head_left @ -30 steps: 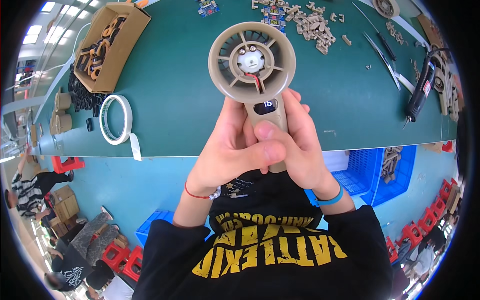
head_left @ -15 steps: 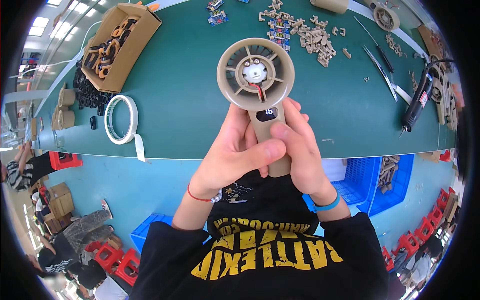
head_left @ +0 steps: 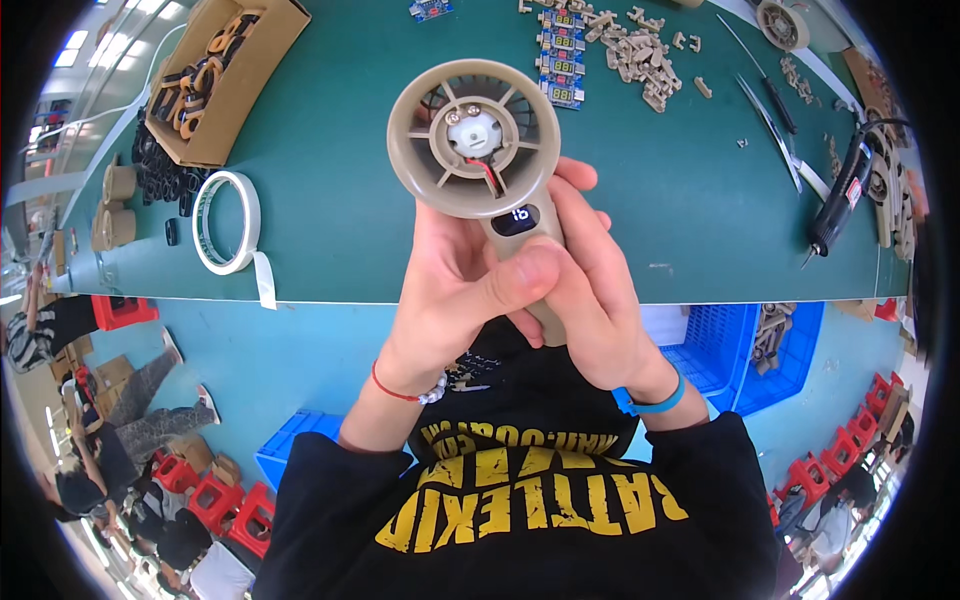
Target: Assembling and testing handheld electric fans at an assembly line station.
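Observation:
A beige handheld fan (head_left: 545,175) is held up over the table's near edge, its round open head tilted toward the left. Inside the head sit a white motor, two screws and a red and black wire; a small display on the neck is lit. My left hand (head_left: 450,285) wraps the handle from the left, its thumb lying across the front. From the other side my right hand (head_left: 590,290) grips the same handle, with its fingers behind it. Both thumbs meet just below the display. The lower handle is partly hidden by my hands.
On the green table (head_left: 330,200) are a tape roll (head_left: 200,225), a carton of orange and black rings (head_left: 285,50), small circuit boards (head_left: 562,65), beige clips (head_left: 645,70), scissors (head_left: 775,130) and an electric screwdriver (head_left: 840,200). Blue crates (head_left: 735,385) stand below the table's edge.
The fan's head has moved left and slightly nearer to me, tilting over. Both hands keep their hold on the handle. The view has shifted a little.

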